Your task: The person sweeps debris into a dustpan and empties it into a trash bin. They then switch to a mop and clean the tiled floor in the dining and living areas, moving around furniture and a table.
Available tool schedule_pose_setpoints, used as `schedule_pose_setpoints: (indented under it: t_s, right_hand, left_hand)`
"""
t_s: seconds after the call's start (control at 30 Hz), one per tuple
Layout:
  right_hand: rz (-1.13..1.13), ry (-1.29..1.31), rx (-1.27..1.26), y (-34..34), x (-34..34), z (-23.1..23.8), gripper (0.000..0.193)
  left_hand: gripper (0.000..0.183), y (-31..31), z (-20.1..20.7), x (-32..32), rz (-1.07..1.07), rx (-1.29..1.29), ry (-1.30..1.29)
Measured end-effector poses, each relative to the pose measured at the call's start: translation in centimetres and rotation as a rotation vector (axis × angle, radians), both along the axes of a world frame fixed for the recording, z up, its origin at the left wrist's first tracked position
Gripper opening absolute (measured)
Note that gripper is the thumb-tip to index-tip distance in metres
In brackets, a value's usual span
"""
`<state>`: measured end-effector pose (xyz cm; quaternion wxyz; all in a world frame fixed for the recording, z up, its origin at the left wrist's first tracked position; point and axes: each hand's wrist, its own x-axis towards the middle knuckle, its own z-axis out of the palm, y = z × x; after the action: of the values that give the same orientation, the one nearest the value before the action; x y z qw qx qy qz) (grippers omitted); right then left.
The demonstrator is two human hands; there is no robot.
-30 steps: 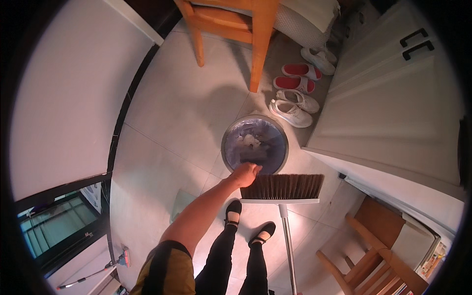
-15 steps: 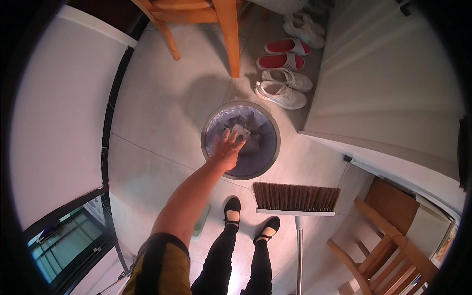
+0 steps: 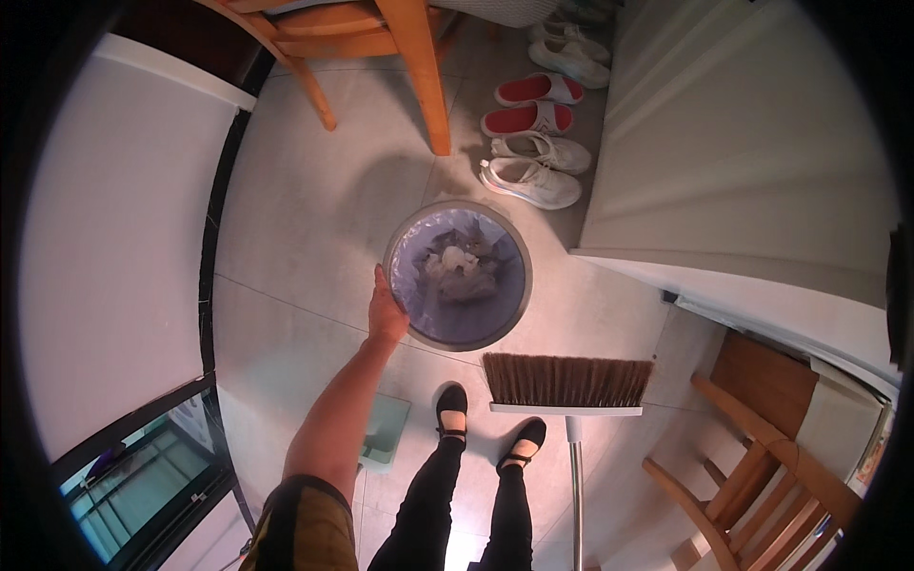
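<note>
My left hand [image 3: 387, 309] reaches down to the left side of a round trash bin [image 3: 518, 319]. One finger is stretched out along the bin's outer edge, and the other fingers are partly hidden. A pale purple liner covers the bin's inside, with crumpled white tissues [image 3: 459, 262] lying in it. To the right of my feet is a broom [image 3: 569, 383] with brown bristles and a grey head. Its metal handle [image 3: 577, 495] runs out at the lower edge. My right hand does not show.
A pale green, tray-like object [image 3: 386, 430] lies left of my black shoes [image 3: 452, 404]. Past the bin are white sneakers [image 3: 533, 183], red-and-white slides [image 3: 526, 118] and a wooden chair [image 3: 419, 76]. Another wooden chair [image 3: 762, 476] stands at the lower right, beside a pale cabinet [image 3: 743, 143].
My left hand has moved from over the tissues in the bin, leftward and back, to the bin's outer left side. More of the pale green object shows. The broom has hardly moved.
</note>
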<state>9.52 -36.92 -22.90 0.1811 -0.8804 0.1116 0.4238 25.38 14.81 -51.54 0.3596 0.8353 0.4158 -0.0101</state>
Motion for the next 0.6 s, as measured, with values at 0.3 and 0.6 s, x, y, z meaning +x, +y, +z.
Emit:
schedule_pose_setpoints:
  t_s: [0.3, 0.6]
  right_hand:
    - [0.088, -0.103, 0.016, -5.0, -4.2, -1.9, 0.022]
    - [0.089, -0.12, -0.019, -5.6, -3.0, -2.5, 0.021]
  left_hand:
    - [0.064, -8.2, 1.3, 1.2, -0.157, 0.218, -0.091]
    - [0.037, -13.9, 8.8, 5.9, -0.892, -0.516, 0.199]
